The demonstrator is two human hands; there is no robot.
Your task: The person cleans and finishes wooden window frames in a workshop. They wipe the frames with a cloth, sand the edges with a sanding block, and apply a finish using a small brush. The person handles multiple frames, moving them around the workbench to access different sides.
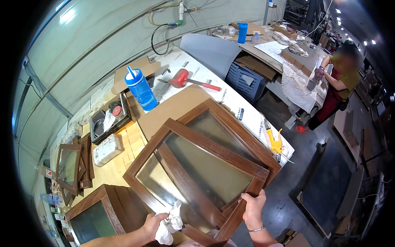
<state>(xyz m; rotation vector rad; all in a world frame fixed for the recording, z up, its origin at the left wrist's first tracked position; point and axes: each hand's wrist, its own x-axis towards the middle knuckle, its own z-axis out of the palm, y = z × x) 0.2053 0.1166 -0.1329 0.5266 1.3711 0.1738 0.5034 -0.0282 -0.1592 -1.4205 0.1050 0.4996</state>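
Observation:
A brown wood-grain framed glass door panel (228, 158) is tilted in front of me, over another framed glass panel (255, 154) that lies on the bench. My right hand (254, 206) grips the near right corner of the upper frame, and a bracelet circles that wrist. Bunched in my left hand (154, 224) is a white cloth (170, 224), which lies against the near left side of the same frame. To the left of that hand stands a stack of similar framed panels (109, 210).
A blue water bottle (142, 90), a red mallet (183, 79) and a yellow air blow gun (275, 142) rest on the bench. Smaller frames (68, 164) lean at the left beside a wrapped white block (108, 150). A co-worker (339, 78) stands at another bench, far right.

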